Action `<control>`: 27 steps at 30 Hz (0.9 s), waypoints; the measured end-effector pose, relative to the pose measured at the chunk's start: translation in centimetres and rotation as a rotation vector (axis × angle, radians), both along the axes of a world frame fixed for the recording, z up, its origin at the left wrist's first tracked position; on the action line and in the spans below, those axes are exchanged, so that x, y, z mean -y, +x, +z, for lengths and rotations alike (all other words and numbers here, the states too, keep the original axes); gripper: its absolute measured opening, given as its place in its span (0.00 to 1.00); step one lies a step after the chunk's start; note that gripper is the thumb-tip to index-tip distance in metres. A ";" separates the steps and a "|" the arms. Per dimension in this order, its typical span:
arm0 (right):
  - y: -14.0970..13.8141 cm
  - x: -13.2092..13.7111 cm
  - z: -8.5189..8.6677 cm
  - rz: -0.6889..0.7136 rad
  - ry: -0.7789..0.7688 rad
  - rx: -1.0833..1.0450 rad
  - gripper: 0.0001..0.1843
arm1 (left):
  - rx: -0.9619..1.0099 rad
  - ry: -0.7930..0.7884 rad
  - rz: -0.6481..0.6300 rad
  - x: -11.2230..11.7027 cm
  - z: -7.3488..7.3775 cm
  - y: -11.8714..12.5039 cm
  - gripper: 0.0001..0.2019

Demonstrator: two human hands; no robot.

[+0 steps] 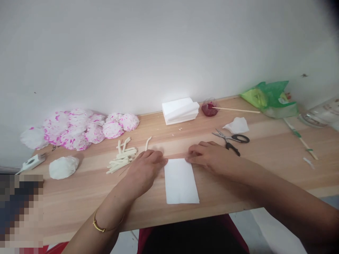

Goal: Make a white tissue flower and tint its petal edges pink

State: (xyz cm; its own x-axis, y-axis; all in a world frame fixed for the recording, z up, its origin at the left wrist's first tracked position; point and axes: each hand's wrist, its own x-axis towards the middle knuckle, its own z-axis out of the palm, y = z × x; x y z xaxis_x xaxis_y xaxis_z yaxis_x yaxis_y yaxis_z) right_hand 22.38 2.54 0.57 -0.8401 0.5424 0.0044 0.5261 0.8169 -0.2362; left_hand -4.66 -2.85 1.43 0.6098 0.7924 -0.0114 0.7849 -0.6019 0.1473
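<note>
A white sheet of tissue paper [181, 181] lies flat on the wooden table [79, 197] in front of me. My left hand [144, 169] rests at the sheet's top left corner with its fingers curled and pinching the edge. My right hand [210, 157] pinches the top right corner in the same way. A gold bangle sits on my left wrist.
A stack of white tissues [180, 110] stands at the back by the wall. Pink-and-white paper flowers [79, 128] lie at the back left, cream sticks [122, 158] beside my left hand. Scissors [231, 138], a red dye cup [209, 107], a green bag [270, 97] and a crumpled white tissue [63, 166] lie around.
</note>
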 end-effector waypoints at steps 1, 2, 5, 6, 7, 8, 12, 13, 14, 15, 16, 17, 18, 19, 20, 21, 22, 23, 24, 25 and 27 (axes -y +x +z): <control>0.0 0.0 -0.1 -0.005 0.006 -0.006 0.21 | -0.008 0.002 0.003 0.1 0.1 0.1 0.13; 0.0 0.0 -0.2 -0.007 0.000 -0.014 0.21 | -0.023 0.004 0.015 0.2 0.2 0.2 0.13; 0.1 -0.6 -0.2 -0.013 -0.117 -0.079 0.17 | -0.078 0.001 0.058 0.6 0.4 0.5 0.13; 0.2 -0.9 -0.1 -0.013 -0.183 -0.113 0.15 | -0.084 -0.003 0.063 0.7 0.4 0.6 0.13; 0.2 -1.2 0.0 -0.016 -0.256 -0.150 0.14 | -0.083 -0.006 0.058 0.7 0.4 0.6 0.14; 0.2 -1.5 0.0 -0.022 -0.321 -0.190 0.13 | -0.077 -0.007 0.049 0.7 0.3 0.5 0.14; -0.4 -2.0 0.1 -0.196 -0.425 -0.354 0.15 | -0.046 0.001 0.038 0.6 0.1 0.2 0.15; -0.7 -2.0 0.1 -0.263 -0.417 -0.379 0.14 | -0.041 0.000 0.039 0.5 0.2 0.2 0.14; -1.0 -1.9 0.0 -0.320 -0.407 -0.389 0.13 | -0.039 -0.002 0.041 0.5 0.2 0.2 0.14; -1.3 -1.8 -0.1 -0.356 -0.398 -0.380 0.11 | -0.037 -0.003 0.042 0.6 0.2 0.2 0.14; -1.7 -1.7 -0.3 -0.369 -0.390 -0.355 0.10 | -0.037 -0.005 0.044 0.6 0.3 0.3 0.13; -2.0 -1.6 -0.3 -0.366 -0.382 -0.319 0.09 | -0.034 -0.005 0.046 0.6 0.3 0.4 0.13; -2.3 -1.5 -0.4 -0.353 -0.372 -0.280 0.08 | -0.028 -0.004 0.048 0.6 0.3 0.4 0.13; -2.5 -1.4 -0.4 -0.338 -0.362 -0.243 0.07 | -0.018 0.001 0.051 0.6 0.3 0.4 0.13; -2.6 -1.3 -0.3 -0.324 -0.350 -0.214 0.07 | -0.006 0.004 0.051 0.6 0.2 0.4 0.13; -2.7 -1.3 -0.2 -0.316 -0.337 -0.196 0.06 | 0.009 0.005 0.050 0.5 0.1 0.3 0.13; -2.8 -1.2 -0.1 -0.311 -0.326 -0.183 0.06 | 0.028 0.004 0.049 0.3 0.0 0.2 0.13; -2.8 -1.2 0.0 -0.305 -0.318 -0.172 0.05 | 0.054 -0.001 0.048 0.2 -0.2 0.1 0.13; -2.8 -1.1 0.1 -0.296 -0.311 -0.158 0.05 | 0.093 -0.008 0.054 0.0 -0.4 -0.1 0.12; -2.8 -1.0 0.2 -0.285 -0.301 -0.141 0.05 | 0.147 -0.014 0.073 -0.2 -0.6 -0.2 0.13; -2.9 -0.8 0.2 -0.266 -0.273 -0.097 0.06 | 0.299 -0.004 0.154 -0.7 -1.0 -0.4 0.14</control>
State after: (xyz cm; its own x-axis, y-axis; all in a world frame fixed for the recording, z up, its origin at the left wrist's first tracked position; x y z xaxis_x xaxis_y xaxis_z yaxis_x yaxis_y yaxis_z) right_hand 19.45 3.33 0.76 -0.6729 0.7333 -0.0974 0.6754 0.5553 -0.4853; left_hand -5.10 -2.17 0.40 0.4602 0.8757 0.1463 0.7880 -0.4788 0.3870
